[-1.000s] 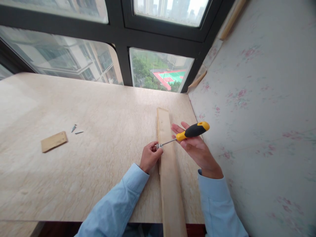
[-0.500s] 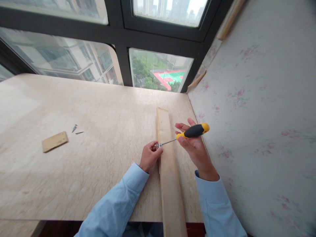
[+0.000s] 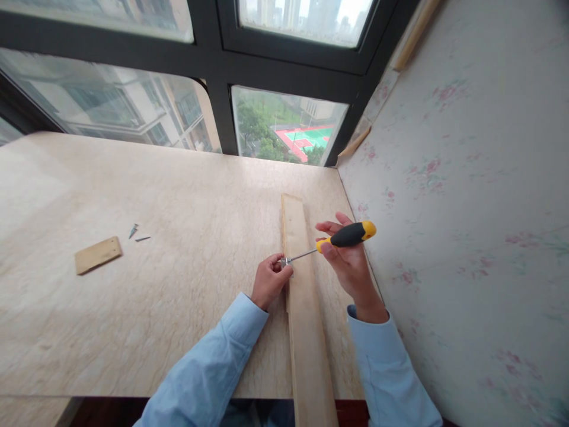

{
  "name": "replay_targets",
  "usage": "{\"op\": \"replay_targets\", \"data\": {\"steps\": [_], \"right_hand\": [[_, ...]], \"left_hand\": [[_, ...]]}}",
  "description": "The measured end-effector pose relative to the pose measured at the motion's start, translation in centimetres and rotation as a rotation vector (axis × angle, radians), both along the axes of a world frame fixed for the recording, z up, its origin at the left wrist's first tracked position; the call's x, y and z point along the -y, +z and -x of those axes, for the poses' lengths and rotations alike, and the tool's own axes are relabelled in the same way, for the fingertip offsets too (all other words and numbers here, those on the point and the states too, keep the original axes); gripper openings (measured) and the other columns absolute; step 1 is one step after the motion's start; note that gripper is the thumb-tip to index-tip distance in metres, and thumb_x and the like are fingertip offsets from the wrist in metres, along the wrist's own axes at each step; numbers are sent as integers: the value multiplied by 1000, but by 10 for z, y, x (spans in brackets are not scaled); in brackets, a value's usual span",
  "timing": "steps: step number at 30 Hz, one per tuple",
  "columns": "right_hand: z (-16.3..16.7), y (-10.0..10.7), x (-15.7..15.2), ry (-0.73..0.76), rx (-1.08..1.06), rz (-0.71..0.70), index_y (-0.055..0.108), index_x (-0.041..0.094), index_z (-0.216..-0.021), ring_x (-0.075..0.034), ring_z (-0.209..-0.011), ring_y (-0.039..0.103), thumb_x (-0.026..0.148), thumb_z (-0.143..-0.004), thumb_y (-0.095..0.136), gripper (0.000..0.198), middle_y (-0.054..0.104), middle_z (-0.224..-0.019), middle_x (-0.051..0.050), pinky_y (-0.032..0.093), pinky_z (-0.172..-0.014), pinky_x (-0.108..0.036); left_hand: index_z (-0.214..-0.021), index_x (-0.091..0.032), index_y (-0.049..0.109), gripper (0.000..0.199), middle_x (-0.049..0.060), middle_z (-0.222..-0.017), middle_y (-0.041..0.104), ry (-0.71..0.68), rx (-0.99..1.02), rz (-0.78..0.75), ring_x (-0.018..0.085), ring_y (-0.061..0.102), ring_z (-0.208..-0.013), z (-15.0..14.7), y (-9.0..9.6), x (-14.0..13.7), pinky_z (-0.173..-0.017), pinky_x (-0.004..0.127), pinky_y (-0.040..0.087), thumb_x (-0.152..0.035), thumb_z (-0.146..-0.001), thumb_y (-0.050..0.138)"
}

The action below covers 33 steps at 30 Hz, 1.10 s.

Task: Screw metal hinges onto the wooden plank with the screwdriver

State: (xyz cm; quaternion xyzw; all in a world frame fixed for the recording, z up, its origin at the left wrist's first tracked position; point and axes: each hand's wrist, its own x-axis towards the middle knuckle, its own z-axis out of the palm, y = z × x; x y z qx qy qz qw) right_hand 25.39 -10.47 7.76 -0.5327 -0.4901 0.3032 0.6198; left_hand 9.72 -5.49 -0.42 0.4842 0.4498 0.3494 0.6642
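My right hand (image 3: 351,264) holds a screwdriver (image 3: 351,235) with a black and yellow handle, thumb and fingertips pinching the front of the grip. Its shaft slants down to the left, and the tip meets a small shiny metal piece (image 3: 285,261) at the left edge of a long wooden board (image 3: 309,332). Pinched around that metal piece are the thumb and fingers of my left hand (image 3: 270,280), which also rests against the board's edge. The fingers partly cover the piece, so its exact kind is hidden.
On the left of the marbled countertop (image 3: 186,213) lie a small wooden block (image 3: 98,255), a few screws (image 3: 133,230) and a thin dark nail or screw (image 3: 143,239). A papered wall (image 3: 466,207) rises close to my right hand. A dark window frame (image 3: 284,68) borders the back.
My right wrist and sleeve have shifted slightly left and up, the screwdriver handle barely moving with them. My left hand and the board stay in place.
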Motion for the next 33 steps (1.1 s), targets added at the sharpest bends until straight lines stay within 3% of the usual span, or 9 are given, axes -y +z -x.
{"op": "replay_targets", "data": {"steps": [4,9,13,18,21,25,28,30,33], "right_hand": [[-1,10,6,227,-146,8,38,35,-142,-24,-134,52,35,-90,66,59,56,-144,-6,43,-111,-53],[2,-3,2,-79,-19,19,61,25,-111,-24,-93,72,35,-73,83,45,76,-96,-4,57,-91,-48],[7,-13,-4,-220,70,-45,56,27,-113,-21,-92,69,37,-73,83,49,72,-95,-1,54,-96,-46],[6,2,0,103,-138,-57,40,37,-138,-21,-134,51,37,-89,67,56,56,-143,-4,42,-111,-51],[3,7,3,171,-170,0,47,34,-135,-23,-127,58,36,-88,69,51,61,-138,-5,45,-108,-51],[0,-3,-2,-130,-34,15,62,24,-103,-24,-92,70,38,-69,85,43,73,-96,-3,56,-90,-45],[1,-11,-6,-295,114,-10,59,24,-94,-21,-87,65,41,-61,89,48,66,-88,0,54,-93,-44],[2,-11,-6,-233,102,-26,56,27,-108,-21,-98,64,44,-71,83,49,66,-98,-2,51,-98,-45],[2,-1,-2,34,-65,-25,42,34,-133,-22,-125,57,43,-84,71,57,61,-131,-6,50,-103,-48]], "left_hand": [[-89,-12,69,29,-2,-62,59,-7,-8,-14,10,50,-52,0,-1,0,-47,19,35,-24,-64,63],[-89,-12,68,27,-3,-61,58,-13,-29,-24,9,48,-51,1,0,0,-47,19,33,-25,-65,63],[-87,-12,68,26,-2,-61,58,-12,-31,-31,10,49,-52,1,2,0,-48,19,34,-25,-65,63],[-89,-11,67,28,-3,-61,58,-20,-18,-25,10,48,-51,0,0,0,-48,19,33,-25,-65,62],[-89,-11,67,28,-3,-61,57,-19,-25,-32,9,48,-52,0,-1,1,-48,19,33,-25,-65,62],[-89,-12,67,27,-3,-62,58,-19,-36,-34,10,49,-52,1,0,0,-49,19,34,-25,-66,62],[-88,-12,68,27,-2,-61,58,-16,-40,-23,10,50,-52,1,0,0,-48,19,34,-25,-66,63],[-88,-12,68,27,-2,-62,59,-13,-27,-22,11,52,-53,1,0,0,-48,19,35,-24,-65,64],[-90,-12,69,29,-2,-61,60,-4,-14,-25,11,51,-53,1,-2,0,-49,19,36,-24,-64,64]]}}
